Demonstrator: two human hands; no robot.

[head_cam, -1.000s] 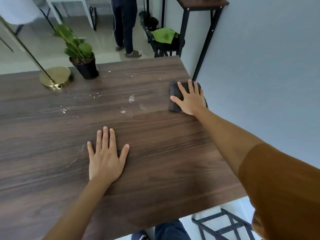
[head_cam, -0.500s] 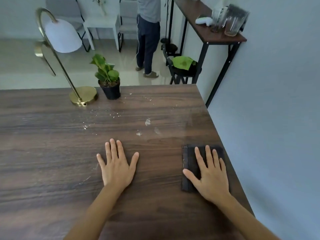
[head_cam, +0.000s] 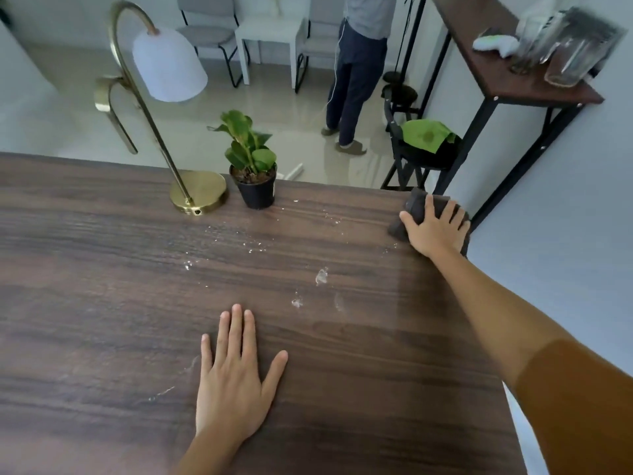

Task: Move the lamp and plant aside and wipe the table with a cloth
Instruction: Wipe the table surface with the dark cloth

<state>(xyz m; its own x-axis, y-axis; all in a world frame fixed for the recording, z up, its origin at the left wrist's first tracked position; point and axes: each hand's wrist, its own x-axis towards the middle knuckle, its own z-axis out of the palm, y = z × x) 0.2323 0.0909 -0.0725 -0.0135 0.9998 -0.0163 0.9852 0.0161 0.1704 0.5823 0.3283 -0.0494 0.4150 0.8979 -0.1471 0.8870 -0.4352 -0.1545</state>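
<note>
Wiping is underway along the right edge of the table (head_cam: 102, 303). Our right hand (head_cam: 436, 231) lies flat, fingers spread, pressing the dark cloth (head_cam: 416, 205) down at the far right corner; it is a palm press and not a closed grasp, and part of the cloth hangs bunched past the edge. Our left hand (head_cam: 234, 378) rests open on the wood near the near edge, holding nothing, and we judge it is bracing us.

The lamp (head_cam: 198, 195) and the plant (head_cam: 255, 176) stand just beside each other at the far edge, left of centre, so we take the clearing step as done. The wiping looks barely begun: white crumbs and smears (head_cam: 322, 275) are scattered across the middle of the surface, from in front of the plant toward our left hand, and a few faint streaks (head_cam: 161, 394) lie left of that hand. A slightly darker band along the right edge may be the strip already covered, though we cannot be sure. The middle and the whole left half remain to do.
</note>
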